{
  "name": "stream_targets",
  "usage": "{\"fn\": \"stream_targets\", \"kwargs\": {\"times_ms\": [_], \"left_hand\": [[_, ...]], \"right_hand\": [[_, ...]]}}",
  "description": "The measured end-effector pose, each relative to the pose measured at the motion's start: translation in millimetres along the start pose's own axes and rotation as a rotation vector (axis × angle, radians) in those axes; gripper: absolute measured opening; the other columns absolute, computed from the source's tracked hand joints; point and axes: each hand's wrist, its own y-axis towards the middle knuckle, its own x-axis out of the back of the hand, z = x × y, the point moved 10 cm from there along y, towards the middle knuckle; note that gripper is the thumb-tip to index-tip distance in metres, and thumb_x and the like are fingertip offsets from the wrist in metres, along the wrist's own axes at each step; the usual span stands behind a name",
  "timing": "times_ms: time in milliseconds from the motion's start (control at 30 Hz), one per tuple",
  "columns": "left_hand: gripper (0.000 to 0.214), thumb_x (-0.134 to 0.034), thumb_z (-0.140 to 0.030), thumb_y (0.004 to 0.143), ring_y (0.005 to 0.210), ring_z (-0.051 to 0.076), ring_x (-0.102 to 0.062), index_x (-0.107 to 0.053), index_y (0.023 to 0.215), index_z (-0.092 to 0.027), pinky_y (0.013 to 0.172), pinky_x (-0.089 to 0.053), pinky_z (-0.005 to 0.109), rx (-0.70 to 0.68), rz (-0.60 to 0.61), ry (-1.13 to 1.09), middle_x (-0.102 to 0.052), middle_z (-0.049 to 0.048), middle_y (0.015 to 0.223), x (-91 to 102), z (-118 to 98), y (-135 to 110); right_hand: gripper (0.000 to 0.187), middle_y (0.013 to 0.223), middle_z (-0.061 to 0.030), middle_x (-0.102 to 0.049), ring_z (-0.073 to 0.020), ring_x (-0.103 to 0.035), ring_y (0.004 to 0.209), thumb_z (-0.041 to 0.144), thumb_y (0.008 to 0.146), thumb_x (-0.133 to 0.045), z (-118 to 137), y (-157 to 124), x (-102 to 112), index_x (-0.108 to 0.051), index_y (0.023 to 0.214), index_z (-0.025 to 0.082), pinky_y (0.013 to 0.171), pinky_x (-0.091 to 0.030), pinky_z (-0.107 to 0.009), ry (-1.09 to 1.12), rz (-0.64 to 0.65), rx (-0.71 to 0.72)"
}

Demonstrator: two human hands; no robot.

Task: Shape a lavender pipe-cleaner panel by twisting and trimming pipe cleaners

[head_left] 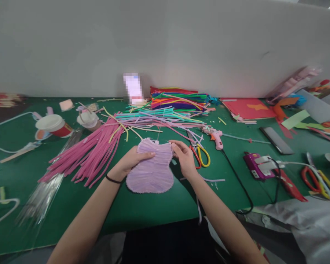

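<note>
A lilac ribbed shape made of pipe cleaners (151, 172), narrow in the middle and wide at the bottom, is held just above the green table (159, 205). My left hand (129, 162) grips its upper left edge, thumb on top. My right hand (183, 156) pinches its upper right corner with closed fingers. A black band sits on my left wrist.
Pink pipe cleaners (90, 156) fan out at left; mixed coloured ones (176, 101) pile up at the back. Red-and-yellow scissors (200, 156) and a pink glue gun (216, 138) lie right of my hands. A purple glue gun (257, 167), red card (247, 108), cup (53, 125).
</note>
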Motion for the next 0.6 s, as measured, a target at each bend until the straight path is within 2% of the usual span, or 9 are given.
{"fn": "stream_targets", "kwargs": {"times_ms": [67, 333, 467, 600], "left_hand": [[0.046, -0.080, -0.037, 0.064, 0.094, 0.029, -0.068, -0.070, 0.104, -0.015, 0.081, -0.054, 0.039, 0.014, 0.009, 0.006, -0.071, 0.0115, 0.111, -2.2, 0.4, -0.6], [0.051, -0.081, -0.039, 0.061, 0.094, 0.030, -0.068, -0.070, 0.104, -0.013, 0.081, -0.054, 0.040, 0.006, -0.032, -0.019, -0.072, 0.0124, 0.109, -0.5, -1.5, -0.7], [0.051, -0.082, -0.040, 0.060, 0.093, 0.031, -0.068, -0.071, 0.103, -0.013, 0.082, -0.053, 0.041, 0.014, -0.027, -0.020, -0.073, 0.0123, 0.106, 0.7, -0.7, -0.3], [0.050, -0.081, -0.038, 0.062, 0.094, 0.029, -0.068, -0.070, 0.105, -0.014, 0.081, -0.054, 0.039, 0.029, 0.013, -0.017, -0.071, 0.0120, 0.111, -3.2, 0.9, -0.3]], "right_hand": [[0.029, 0.086, -0.0005, -0.065, -0.0119, -0.055, 0.070, 0.044, 0.079, -0.067, 3.1, -0.8, -2.2, -0.069, 0.101, 0.025, 0.060, -0.044, -0.023, 0.008, 0.017, 0.005], [0.021, 0.084, -0.0010, -0.066, -0.0137, -0.058, 0.076, 0.042, 0.076, -0.069, -0.6, 0.5, 3.9, -0.069, 0.083, 0.022, 0.063, -0.047, -0.023, 0.073, -0.020, -0.022], [0.018, 0.084, -0.0007, -0.064, -0.0133, -0.057, 0.077, 0.039, 0.078, -0.067, 2.2, 0.1, 2.3, -0.067, 0.086, 0.022, 0.063, -0.046, -0.022, 0.089, -0.006, -0.005], [0.013, 0.082, 0.0010, -0.062, -0.0119, -0.054, 0.072, 0.033, 0.077, -0.065, 4.5, 0.5, 0.6, -0.066, 0.085, 0.022, 0.061, -0.043, -0.021, 0.058, 0.010, 0.015]]}}
